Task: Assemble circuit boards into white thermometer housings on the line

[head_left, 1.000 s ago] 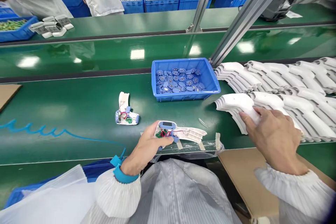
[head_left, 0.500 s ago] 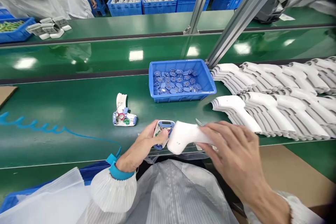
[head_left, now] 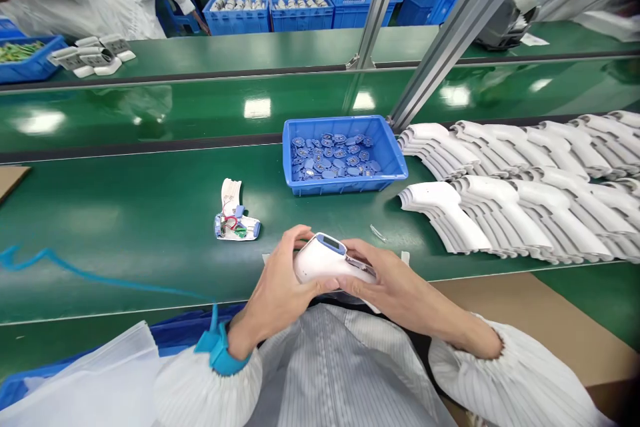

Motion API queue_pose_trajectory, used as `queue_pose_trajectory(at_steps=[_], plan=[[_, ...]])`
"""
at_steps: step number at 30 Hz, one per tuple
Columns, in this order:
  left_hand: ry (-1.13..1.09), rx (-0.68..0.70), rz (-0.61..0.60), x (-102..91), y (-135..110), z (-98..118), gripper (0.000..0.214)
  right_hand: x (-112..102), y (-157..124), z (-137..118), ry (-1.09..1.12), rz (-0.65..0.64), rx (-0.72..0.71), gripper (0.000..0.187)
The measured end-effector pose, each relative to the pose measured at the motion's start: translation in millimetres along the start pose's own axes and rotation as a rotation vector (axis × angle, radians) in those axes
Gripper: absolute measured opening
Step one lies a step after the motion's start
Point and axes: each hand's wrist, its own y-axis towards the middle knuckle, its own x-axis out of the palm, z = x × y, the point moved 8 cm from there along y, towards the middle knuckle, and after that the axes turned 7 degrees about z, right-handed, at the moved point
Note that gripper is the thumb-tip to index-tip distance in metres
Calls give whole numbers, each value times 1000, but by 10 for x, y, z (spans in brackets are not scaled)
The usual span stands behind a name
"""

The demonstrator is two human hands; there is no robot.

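Note:
Between both hands is a white pistol-shaped thermometer [head_left: 320,263] with a blue-rimmed display, tilted just above the bench's front edge. My left hand [head_left: 280,287] wraps its display end, thumb pressed on the white shell. My right hand [head_left: 387,283] grips the other end, where a gap with inner parts shows along the side. The white shell now lies over the half with the circuit board, whose inside is mostly hidden. A blue wrist strap [head_left: 223,350] circles my left wrist. To the left lies another open thermometer half [head_left: 235,213] with red and green wires.
A blue bin [head_left: 345,188] of small blue parts stands behind my hands. Stacked white shells [head_left: 445,203] fill the right side. Small clear pieces [head_left: 378,233] lie near my right hand. A metal post [head_left: 450,47] rises behind the bin. People in white coats work across the bench.
My right hand has brought the white shell left and onto the open half in my left hand. Both hands now hold the joined halves. The blue cord has shifted.

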Motion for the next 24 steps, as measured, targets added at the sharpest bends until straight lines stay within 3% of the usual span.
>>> queue_pose_trajectory(at_steps=[4,8,11,17,21,24], plan=[[210,118,79,-5,-127,-55,47,43,-110,40,314,-79,86,42],[212,210,22,46,-212,-123,48,196,-192,92,424,-190,162,50],[201,212,26,30,-238,-143,46,266,-217,54,496,-223,144,50],[150,104,57,-45,-200,-187,45,308,-224,-12,406,-221,98,52],[23,36,-179,2,-144,-142,44,259,-179,-64,301,-214,-45,41],[-30,28,-190,-62,-98,-63,43,210,-116,-79,279,-174,-77,41]])
